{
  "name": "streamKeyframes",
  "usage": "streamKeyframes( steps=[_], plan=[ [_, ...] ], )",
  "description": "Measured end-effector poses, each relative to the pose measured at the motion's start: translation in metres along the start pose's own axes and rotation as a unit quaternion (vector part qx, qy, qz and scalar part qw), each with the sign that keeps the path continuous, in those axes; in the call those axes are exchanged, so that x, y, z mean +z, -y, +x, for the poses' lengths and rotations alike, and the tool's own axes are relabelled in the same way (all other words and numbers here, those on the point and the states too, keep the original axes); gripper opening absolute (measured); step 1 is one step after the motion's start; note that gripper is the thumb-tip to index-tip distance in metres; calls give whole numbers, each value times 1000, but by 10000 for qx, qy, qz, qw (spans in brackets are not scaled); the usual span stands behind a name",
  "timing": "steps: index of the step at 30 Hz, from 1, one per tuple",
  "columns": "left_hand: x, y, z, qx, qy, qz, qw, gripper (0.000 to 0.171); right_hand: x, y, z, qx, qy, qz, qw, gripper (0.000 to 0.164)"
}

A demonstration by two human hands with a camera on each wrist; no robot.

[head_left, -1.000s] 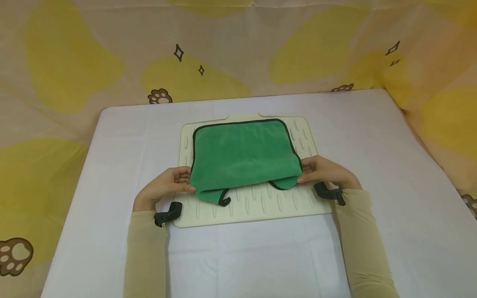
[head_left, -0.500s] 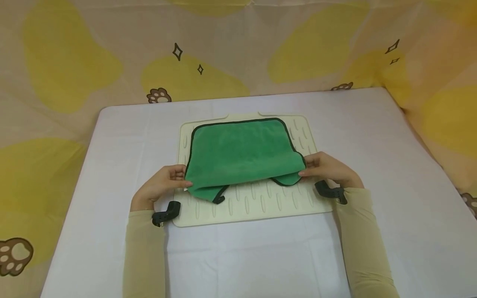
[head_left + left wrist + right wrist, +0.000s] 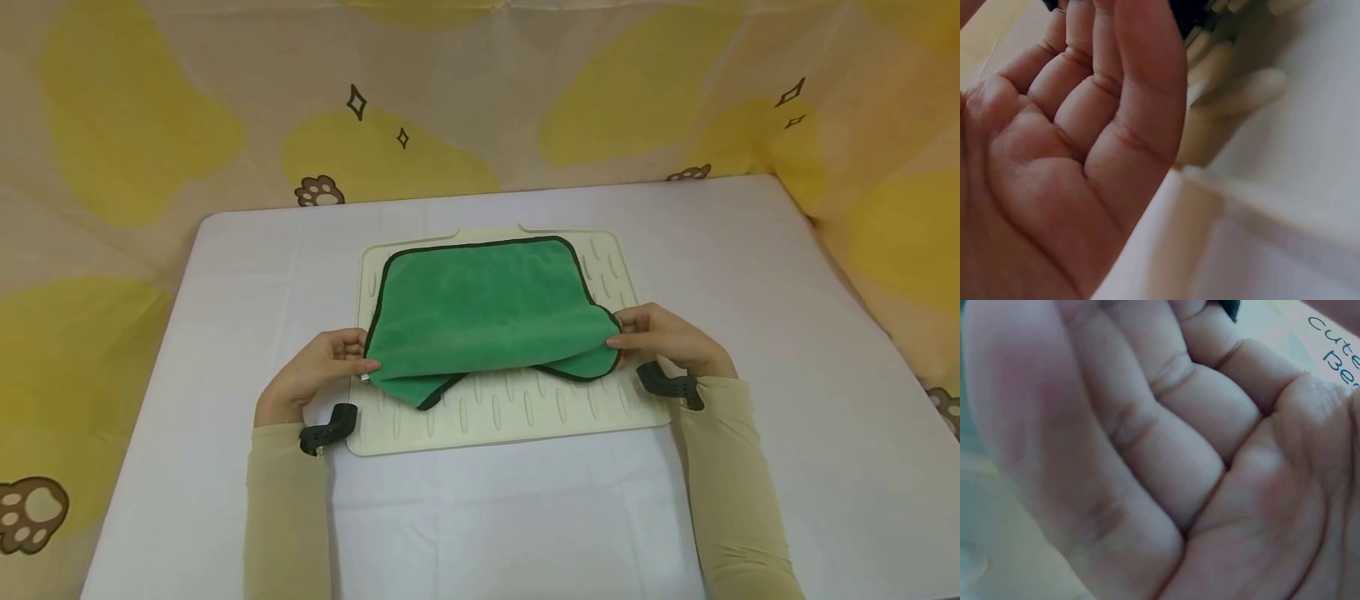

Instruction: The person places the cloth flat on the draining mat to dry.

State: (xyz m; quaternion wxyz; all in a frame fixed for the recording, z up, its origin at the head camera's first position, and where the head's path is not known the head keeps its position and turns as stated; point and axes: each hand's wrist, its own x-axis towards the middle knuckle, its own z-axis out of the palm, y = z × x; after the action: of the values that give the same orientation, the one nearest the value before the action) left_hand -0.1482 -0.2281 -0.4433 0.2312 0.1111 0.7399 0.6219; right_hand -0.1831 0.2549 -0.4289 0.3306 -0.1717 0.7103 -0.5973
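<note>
A green towel (image 3: 487, 308) with a dark edging lies over a cream ribbed mat (image 3: 487, 425) in the head view. Its near side is folded under, and two corners stick out below the fold. At the towel's left edge my left hand (image 3: 318, 372) pinches the cloth between thumb and fingers. My right hand (image 3: 667, 340) pinches the opposite edge the same way. The left wrist view is filled by the palm and curled fingers (image 3: 1097, 94), with a dark bit of edging at the top. Curled fingers (image 3: 1122, 419) likewise fill the right wrist view, the cloth mostly hidden.
The mat lies on a table (image 3: 495, 517) with a white cover. Behind and beside it hangs a patterned yellow and beige curtain (image 3: 450, 100). A black wrist camera (image 3: 330, 429) sits on the left wrist, another black camera (image 3: 670, 385) on the right.
Both hands have moved slightly apart and a little away from the person, drawing the towel's near part wider. The left under-corner has shifted left and its curled tip has flattened.
</note>
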Motion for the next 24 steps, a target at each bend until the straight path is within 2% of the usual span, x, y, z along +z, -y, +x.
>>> streamKeyframes(
  steps=[6, 9, 13, 16, 20, 24],
  plan=[
    [1, -4, -3, -46, -5, 139, 9999, 17, 3, 1, 1, 78, -57, 54, 9999, 11],
    [4, -5, -3, -150, 161, 239, 9995, 23, 5, -1, 1, 243, -71, -75, 9997, 13],
    [11, -4, -8, -321, 518, 380, 9974, 46, 11, -6, -2, 296, -9, -341, 9990, 21],
    [19, -3, -13, -387, 627, 458, 9962, 50, 19, -9, -8, 271, -136, -673, 9973, 30],
    [28, -3, -16, -450, 380, 471, 9972, 45, 33, -10, -16, 269, -512, -1034, 9930, 33],
    [34, -2, -16, -562, 35, 464, 9973, 39, 43, -10, -21, 151, -833, -1199, 9892, 26]
  ],
)
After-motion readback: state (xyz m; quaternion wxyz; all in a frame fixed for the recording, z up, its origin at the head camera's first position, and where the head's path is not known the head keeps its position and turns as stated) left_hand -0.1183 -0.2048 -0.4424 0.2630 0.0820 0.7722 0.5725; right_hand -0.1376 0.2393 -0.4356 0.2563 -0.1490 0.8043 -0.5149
